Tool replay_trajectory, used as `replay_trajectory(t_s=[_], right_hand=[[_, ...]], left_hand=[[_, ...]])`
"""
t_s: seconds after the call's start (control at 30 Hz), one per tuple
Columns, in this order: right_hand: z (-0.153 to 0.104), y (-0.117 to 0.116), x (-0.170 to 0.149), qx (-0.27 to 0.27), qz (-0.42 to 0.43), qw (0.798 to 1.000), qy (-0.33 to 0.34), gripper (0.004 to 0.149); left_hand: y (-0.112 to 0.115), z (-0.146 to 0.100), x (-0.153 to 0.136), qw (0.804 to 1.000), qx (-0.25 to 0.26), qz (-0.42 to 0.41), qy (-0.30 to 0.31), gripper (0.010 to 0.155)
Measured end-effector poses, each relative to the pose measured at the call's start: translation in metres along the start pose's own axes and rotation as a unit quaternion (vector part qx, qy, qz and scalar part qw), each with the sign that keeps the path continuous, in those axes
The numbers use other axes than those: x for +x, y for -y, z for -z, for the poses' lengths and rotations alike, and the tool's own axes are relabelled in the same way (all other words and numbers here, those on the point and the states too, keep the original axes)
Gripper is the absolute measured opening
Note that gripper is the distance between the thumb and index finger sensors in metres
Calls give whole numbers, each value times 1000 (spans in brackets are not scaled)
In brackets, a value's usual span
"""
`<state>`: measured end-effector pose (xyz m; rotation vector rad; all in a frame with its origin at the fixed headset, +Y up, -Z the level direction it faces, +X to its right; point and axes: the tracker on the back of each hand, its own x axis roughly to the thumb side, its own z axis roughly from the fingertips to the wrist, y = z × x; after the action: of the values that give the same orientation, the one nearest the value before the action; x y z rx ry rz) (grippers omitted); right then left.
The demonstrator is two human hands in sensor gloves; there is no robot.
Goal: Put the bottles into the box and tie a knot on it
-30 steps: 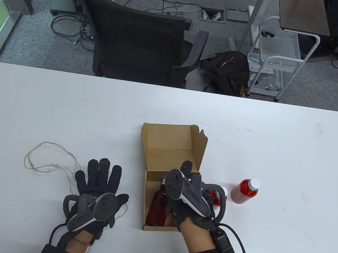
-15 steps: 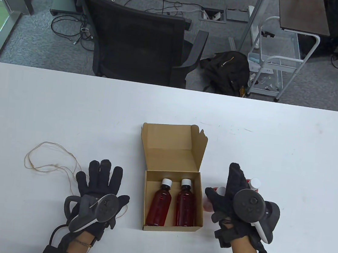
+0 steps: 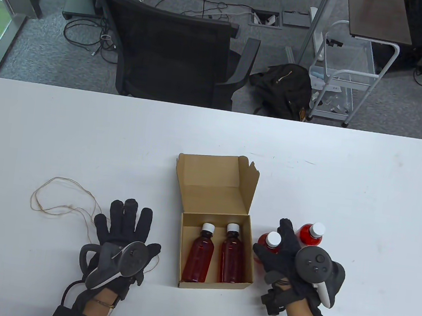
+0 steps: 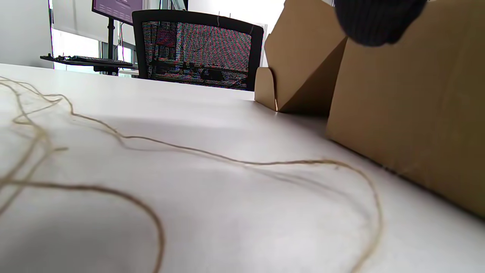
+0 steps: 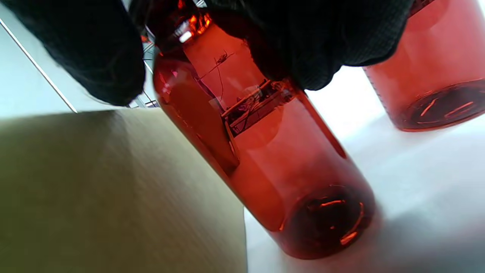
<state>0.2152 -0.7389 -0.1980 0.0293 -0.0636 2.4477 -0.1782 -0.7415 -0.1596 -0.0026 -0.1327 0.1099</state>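
An open cardboard box (image 3: 181,249) lies mid-table with its lid (image 3: 209,176) folded back. Two red bottles with white caps, one (image 3: 200,255) beside the other (image 3: 232,257), lie side by side in it. Just right of the box, my right hand (image 3: 277,246) grips a third red bottle (image 3: 263,241) between thumb and fingers. In the right wrist view that bottle (image 5: 265,170) is tilted beside the box wall (image 5: 113,189). A fourth bottle (image 3: 310,234) stands behind it. My left hand (image 3: 128,219) rests flat on the table with straight fingers, over the end of a thin brown string (image 3: 57,201).
The string (image 4: 189,151) curls loosely over the white table (image 3: 84,132) to the left of the box wall (image 4: 409,113). A black office chair (image 3: 170,47) stands beyond the far table edge, with a bag (image 3: 284,86) and a white cart (image 3: 342,70) on the floor.
My right hand left the box, where a second bottle now lies, and swung right. It now grips the nearer loose bottle. The left hand stayed put.
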Motion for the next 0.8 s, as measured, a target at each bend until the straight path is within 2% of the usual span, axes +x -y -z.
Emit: replay_trajectory(t_s=[0.1, 0.23, 0.4, 0.67, 0.73, 0.8], right_hand=[[2, -5, -4, 2, 16, 1000, -3, 84], [2, -10, -8, -2, 11, 1000, 1, 85], [-2, 3, 4, -35, -7, 999, 25, 85], [-9, 54, 78, -94, -49, 990, 96, 85], [-11, 58, 103, -93, -60, 987, 118, 87], [-9, 53, 123, -59, -60, 988, 133, 89]], left_hand=[[0, 1, 1, 1000, -1, -1, 1, 96], [1, 2, 2, 1000, -5, 4, 3, 95], [1, 2, 1, 1000, -5, 3, 0, 96], [0, 1, 3, 1000, -4, 8, 0, 95], [0, 0, 4, 1000, -3, 10, 2, 95], [1, 0, 4, 1000, -4, 13, 4, 95]])
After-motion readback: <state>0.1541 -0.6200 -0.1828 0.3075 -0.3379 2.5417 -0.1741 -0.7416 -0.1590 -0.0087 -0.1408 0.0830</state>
